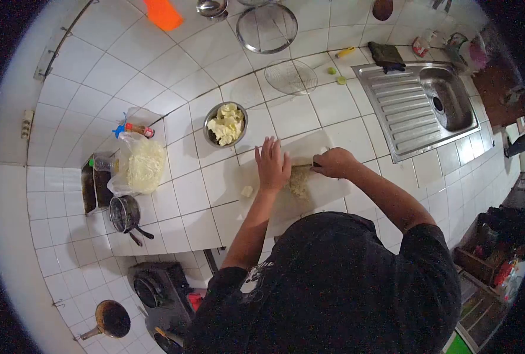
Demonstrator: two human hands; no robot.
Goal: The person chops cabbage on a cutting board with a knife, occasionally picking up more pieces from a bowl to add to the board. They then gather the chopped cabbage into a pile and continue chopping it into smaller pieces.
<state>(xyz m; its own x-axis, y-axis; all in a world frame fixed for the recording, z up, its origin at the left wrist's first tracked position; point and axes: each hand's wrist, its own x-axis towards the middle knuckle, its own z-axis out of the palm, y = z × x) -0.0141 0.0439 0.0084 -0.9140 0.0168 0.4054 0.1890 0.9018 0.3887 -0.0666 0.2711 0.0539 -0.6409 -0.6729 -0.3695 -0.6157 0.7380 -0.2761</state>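
Observation:
A pale cutting board (327, 194) lies on the white tiled counter, with finely chopped pale food (299, 182) on it. My right hand (332, 162) is closed round the dark handle of a knife, whose blade is hard to make out beside the chopped food. My left hand (272, 163) is over the board's left part, fingers spread, apparently holding nothing. A small pale piece (246, 191) lies left of my left wrist. Beyond that hand stands a metal bowl (207, 135) of pale leafy pieces (227, 124).
A plastic bag of pale shreds (145, 165), a sauce bottle (139, 130) and a small pot (125, 213) stand at left. A steel sink (448, 97) is at right. Green limes (341, 80) and a wire strainer (291, 77) are near the wall. A stove (159, 289) is lower left.

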